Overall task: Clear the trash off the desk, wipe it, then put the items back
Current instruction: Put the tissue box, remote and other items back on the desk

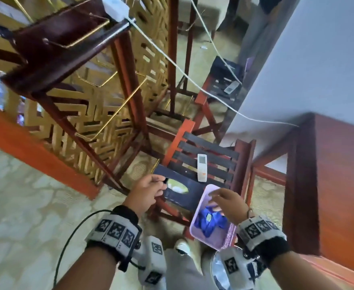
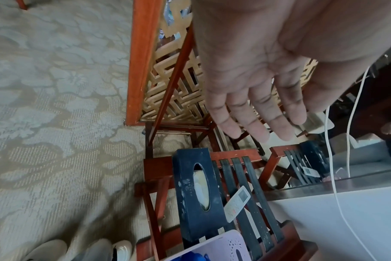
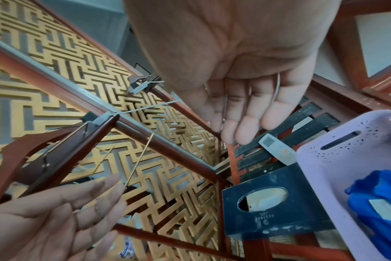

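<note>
While both hands hover over the slatted rack, this is how things lie.

Left grip: the left hand (image 1: 149,190) has its fingers straight and relaxed, holding nothing; it hangs above the near end of the tissue box (image 1: 179,190), and through the blur of the head view I cannot tell whether it touches.

Right grip: the right hand (image 1: 227,203) is spread loosely, holding nothing, above the rim of the lilac basket (image 1: 201,203).

Tissue box: dark, rigid, with an oval slot showing pale tissue; it lies flat on the rack (image 1: 216,155), directly below the left grip and just beside the basket. It is likely light and stiff with smooth sides, so the long side walls, thumb opposite fingers, look the best hold; avoid the slot.

Remote (image 1: 202,167): white and slim, lying across the slats beyond both grips, near the box. Hard and light; take it by the long edges.

Basket: perforated thin plastic, holding a crumpled blue cloth (image 1: 208,221). It may flex, so hold it by the rim or the handle slot. The cloth is soft and limp; pinch a fold.

Bench (image 1: 343,168): red-brown wood, well off to the right of the right grip.
</note>
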The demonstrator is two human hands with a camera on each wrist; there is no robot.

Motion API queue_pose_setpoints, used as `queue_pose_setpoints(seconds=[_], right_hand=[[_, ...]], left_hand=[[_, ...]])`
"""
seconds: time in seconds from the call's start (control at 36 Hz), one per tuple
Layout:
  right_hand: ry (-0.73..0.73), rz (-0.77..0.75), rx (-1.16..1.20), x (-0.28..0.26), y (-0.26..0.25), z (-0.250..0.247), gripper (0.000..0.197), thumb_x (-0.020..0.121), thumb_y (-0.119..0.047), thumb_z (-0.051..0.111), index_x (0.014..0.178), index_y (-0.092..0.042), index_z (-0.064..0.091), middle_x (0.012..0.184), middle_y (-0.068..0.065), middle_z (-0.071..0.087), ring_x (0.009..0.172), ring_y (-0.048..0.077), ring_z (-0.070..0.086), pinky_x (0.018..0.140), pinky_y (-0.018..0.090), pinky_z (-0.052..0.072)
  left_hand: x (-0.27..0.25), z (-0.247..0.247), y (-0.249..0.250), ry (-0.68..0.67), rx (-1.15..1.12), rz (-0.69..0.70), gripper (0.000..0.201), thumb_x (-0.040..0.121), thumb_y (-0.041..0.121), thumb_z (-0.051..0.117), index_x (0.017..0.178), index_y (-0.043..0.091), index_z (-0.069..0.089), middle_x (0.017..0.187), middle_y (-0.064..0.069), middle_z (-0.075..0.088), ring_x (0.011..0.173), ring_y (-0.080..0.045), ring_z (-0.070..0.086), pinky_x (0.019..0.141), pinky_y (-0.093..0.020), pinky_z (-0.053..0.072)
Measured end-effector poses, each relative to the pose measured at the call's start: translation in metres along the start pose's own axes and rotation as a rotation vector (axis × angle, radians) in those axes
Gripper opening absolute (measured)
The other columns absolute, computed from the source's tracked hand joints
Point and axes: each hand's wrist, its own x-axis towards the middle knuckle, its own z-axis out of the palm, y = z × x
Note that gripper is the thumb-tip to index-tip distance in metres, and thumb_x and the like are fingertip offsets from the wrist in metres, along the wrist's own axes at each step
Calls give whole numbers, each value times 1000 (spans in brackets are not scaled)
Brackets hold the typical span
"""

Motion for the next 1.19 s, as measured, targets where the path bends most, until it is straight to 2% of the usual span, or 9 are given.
queue_pose_setpoints(seconds=[0.17,0.36,0.53,0.64,0.69,0.81,0.86,0.97,1.19], right_hand=[[10,71,78,34,0,-18,21,93,4,43,85,-5,60,82,17,62,43,-1,58,39,9,38],[30,157,30,63,2,-30,17,92,-1,46,98,-7,61,88,14,64,61,14,57,38,10,38],[55,223,13,97,12,-23,16,91,-1,49,98,-9,59,77,8,64,60,16,60,42,10,40],[71,249,-36,129,18,-8,18,89,-7,55,106,-10,59,87,12,66,73,29,66,64,32,54],[75,265,-70,147,18,-2,16,88,-11,58,104,-14,57,89,10,65,80,33,66,60,29,48],[31,335,-190,191,21,9,20,88,-18,59,108,-16,55,99,11,63,93,31,63,57,25,39],[28,380,-275,210,23,14,29,88,-22,57,116,-17,54,99,10,59,96,29,61,70,30,47],[43,459,-483,247,29,22,48,89,-30,58,131,-13,42,128,14,56,117,33,53,91,31,41],[9,552,-609,313,71,32,72,73,-51,63,131,-16,38,128,15,55,114,34,55,99,44,42]], left_hand=[[40,15,24,-30,67,-35,25,99,12,43,120,9,56,105,-6,62,91,-9,57,68,-16,42],[89,30,23,-85,150,-47,25,97,8,47,121,4,56,112,-10,58,78,-5,52,60,-10,42],[127,22,3,-72,222,-129,23,97,13,50,117,6,58,114,-7,59,99,-15,51,70,-19,40],[163,13,-14,-78,254,-170,20,97,7,47,114,5,56,116,-7,55,106,-16,48,87,-25,32],[183,9,-23,-82,268,-184,18,96,4,48,113,6,55,121,-10,55,107,-16,48,87,-22,32],[220,3,-39,-114,300,-205,43,89,15,60,130,6,50,140,-14,47,125,-21,46,89,-22,31],[236,1,-47,-108,338,-217,47,92,15,58,137,12,44,146,-13,40,132,-23,41,93,-25,31],[268,-1,-67,-70,429,-199,65,89,12,63,147,17,32,146,-8,41,131,-25,43,104,-32,36],[306,0,-123,-16,658,-260,106,73,26,78,152,24,8,155,-7,25,139,-29,31,109,-46,34]])
